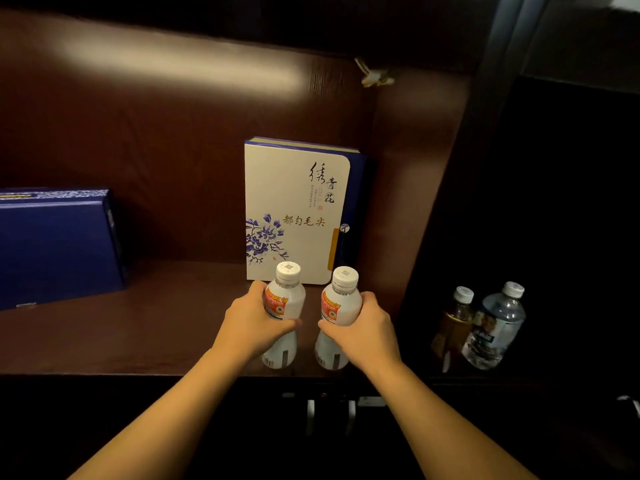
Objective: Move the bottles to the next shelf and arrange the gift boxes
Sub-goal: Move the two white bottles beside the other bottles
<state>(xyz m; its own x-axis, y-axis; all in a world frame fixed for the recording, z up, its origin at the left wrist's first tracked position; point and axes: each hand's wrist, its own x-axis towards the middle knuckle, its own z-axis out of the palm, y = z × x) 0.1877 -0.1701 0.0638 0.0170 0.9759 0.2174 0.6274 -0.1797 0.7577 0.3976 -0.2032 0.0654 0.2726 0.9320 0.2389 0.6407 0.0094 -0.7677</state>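
Both arms reach forward; left hand (254, 318) and right hand (363, 327) curled, gripping.

Two white-capped bottles with red-orange labels stand upright side by side near the shelf's front edge: left bottle (284, 308), right bottle (338, 313), slightly apart. Just behind them a white gift box (292, 209) with blue flower print stands upright against the back wall. A dark blue gift box (57, 244) sits far left. In the next, dark compartment: an amber bottle (454, 322) touching a clear bottle (497, 325), both upright.
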